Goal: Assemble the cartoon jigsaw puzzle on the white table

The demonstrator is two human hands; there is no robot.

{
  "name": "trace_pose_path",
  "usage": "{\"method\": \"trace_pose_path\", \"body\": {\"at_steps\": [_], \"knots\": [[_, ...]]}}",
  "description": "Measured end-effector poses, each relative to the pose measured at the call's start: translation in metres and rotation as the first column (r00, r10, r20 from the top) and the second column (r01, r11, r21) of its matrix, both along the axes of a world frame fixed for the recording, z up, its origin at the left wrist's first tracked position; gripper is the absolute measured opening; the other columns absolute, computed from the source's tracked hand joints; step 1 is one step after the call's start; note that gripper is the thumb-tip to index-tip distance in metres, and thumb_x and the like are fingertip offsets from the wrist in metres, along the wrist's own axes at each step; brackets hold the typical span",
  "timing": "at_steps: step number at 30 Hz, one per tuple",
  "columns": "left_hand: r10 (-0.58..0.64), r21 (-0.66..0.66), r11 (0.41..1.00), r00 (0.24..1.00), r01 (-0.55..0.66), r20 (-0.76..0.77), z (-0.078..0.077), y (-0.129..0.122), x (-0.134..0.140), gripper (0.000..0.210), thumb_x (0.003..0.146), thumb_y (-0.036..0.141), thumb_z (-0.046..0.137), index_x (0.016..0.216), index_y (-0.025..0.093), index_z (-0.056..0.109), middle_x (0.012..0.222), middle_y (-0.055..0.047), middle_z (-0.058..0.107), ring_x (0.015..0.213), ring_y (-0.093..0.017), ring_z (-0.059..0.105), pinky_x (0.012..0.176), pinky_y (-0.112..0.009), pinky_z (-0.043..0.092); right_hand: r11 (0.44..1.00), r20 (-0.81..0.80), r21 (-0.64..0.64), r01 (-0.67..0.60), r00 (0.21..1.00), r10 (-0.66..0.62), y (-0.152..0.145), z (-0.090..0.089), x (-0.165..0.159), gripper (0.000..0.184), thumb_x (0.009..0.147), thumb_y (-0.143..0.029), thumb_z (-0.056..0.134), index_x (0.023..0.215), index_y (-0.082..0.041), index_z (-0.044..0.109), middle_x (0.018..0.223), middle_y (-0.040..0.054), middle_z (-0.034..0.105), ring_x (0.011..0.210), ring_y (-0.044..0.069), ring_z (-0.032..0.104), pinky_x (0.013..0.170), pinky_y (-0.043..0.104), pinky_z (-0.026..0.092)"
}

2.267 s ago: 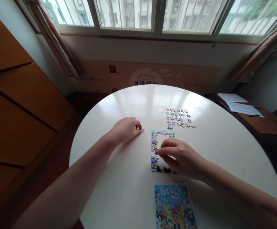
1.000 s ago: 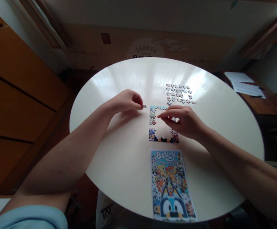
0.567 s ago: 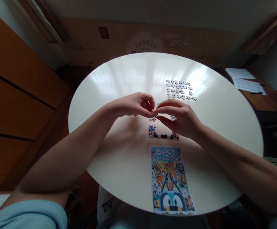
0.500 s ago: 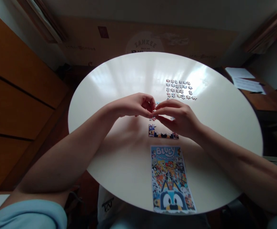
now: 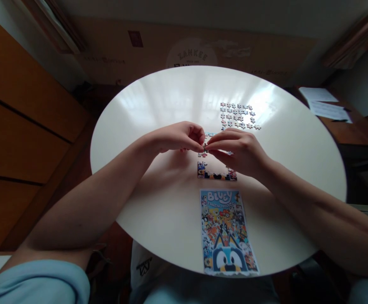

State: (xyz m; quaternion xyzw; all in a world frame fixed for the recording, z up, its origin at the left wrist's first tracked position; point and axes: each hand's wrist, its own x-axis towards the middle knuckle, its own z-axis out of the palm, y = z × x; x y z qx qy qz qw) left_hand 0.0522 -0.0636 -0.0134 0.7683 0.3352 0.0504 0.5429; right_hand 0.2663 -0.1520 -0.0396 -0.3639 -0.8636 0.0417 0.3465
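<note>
Left hand (image 5: 185,136), pinching a puzzle piece (image 5: 206,148), now meets right hand (image 5: 239,147) inside the desk's edge (image 5: 158,253). Right's grip is unclear; likely aligning.

My bare left hand (image 5: 184,136): back up, thumb straight, fingers curled, tips pinching. My bare right hand (image 5: 242,147) just beside it, fingers stretched toward left fingertips, thumb beneath. Bare left forearm (image 5: 114,177), bare right forearm (image 5: 317,207) slant outward behind hands.

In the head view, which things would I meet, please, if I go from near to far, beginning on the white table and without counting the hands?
Bluey picture sheet → partly built puzzle → loose puzzle pieces → ZANKEE panel beyond the table.
</note>
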Motion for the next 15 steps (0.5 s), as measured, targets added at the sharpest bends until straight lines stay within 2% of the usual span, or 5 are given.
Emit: {"method": "trace_pose_path", "body": {"at_steps": [6, 9, 12, 15], "knots": [[-0.009, -0.02, 1.0, 1.0, 0.009, 0.007, 0.0, 0.003, -0.003, 0.021, 0.069, 0.032, 0.077, 0.08, 0.021, 0.063, 0.077, -0.003, 0.066, 0.065, -0.014, 0.056, 0.056, -0.028, 0.039, 1.0, -0.003, -0.014, 0.001, 1.0, -0.001, 0.0, -0.001, 0.001, 0.016, 0.096, -0.028, 0.064, 0.095, -0.028, 0.08, 0.1, 0.0013, 0.08, 0.086, 0.019, 0.073, 0.079, 0.036, 0.057], [0.042, 0.142, 0.989, 0.998, -0.034, -0.049, 0.002, 0.006, -0.009, 0.021, 0.071, 0.031, 0.074, 0.087, 0.019, 0.066, 0.081, -0.005, 0.068, 0.07, -0.015, 0.059, 0.059, -0.028, 0.042, 0.998, -0.017, -0.069, 0.011, 1.0, -0.012, 0.001, -0.004, 0.002, 0.015, 0.096, -0.028, 0.065, 0.094, -0.027, 0.08, 0.099, 0.0013, 0.08, 0.088, 0.019, 0.074, 0.08, 0.036, 0.058], [0.06, 0.333, 0.943, 0.99, -0.014, -0.128, 0.004, 0.009, -0.014, 0.018, 0.072, 0.031, 0.072, 0.084, 0.018, 0.067, 0.082, -0.004, 0.068, 0.071, -0.015, 0.058, 0.062, -0.027, 0.042, 0.992, -0.005, -0.129, -0.004, 1.0, 0.004, 0.002, -0.008, 0.001, 0.015, 0.096, -0.028, 0.065, 0.095, -0.026, 0.08, 0.099, 0.0016, 0.08, 0.089, 0.019, 0.074, 0.08, 0.035, 0.058], [-0.004, 0.37, 0.926, 0.979, 0.081, -0.206, 0.005, 0.008, -0.017, 0.015, 0.077, 0.033, 0.069, 0.079, 0.019, 0.065, 0.077, -0.002, 0.066, 0.066, -0.014, 0.055, 0.06, -0.027, 0.039, 0.987, 0.014, -0.161, -0.027, 0.999, 0.029, 0.002, -0.01, -0.002, 0.016, 0.096, -0.028, 0.064, 0.095, -0.025, 0.08, 0.098, 0.0016, 0.08, 0.089, 0.019, 0.074, 0.079, 0.035, 0.058]]}}
